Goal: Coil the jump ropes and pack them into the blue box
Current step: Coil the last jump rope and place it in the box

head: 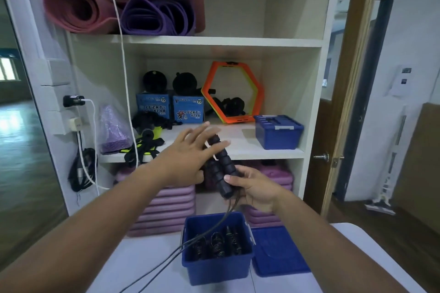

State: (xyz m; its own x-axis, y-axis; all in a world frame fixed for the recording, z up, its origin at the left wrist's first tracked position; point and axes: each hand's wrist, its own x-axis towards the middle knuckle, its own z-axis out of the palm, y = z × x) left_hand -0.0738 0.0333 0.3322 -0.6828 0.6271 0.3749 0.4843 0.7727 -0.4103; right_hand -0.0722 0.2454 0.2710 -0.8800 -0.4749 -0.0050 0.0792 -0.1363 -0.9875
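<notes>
The right hand (pixel 254 188) grips two black jump rope handles (pixel 222 162), and the left hand (pixel 188 152) lies open, straight fingers against them. The blue box (pixel 216 269) stands near, on the surface (pixel 142 259).

White shelf unit (pixel 214 41) dead ahead, wooden door frame (pixel 354 66) just right of it, white wall (pixel 419 31) beyond. Dark wood floor (pixel 416 245). Daylit window (pixel 7 69) far left. White table (pixel 147 264) at bottom.

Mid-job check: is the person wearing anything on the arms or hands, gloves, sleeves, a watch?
No. The left hand and right hand are bare: no gloves, rings or watch show. The left forearm and right forearm are bare to the frame edge; no sleeves in view.
</notes>
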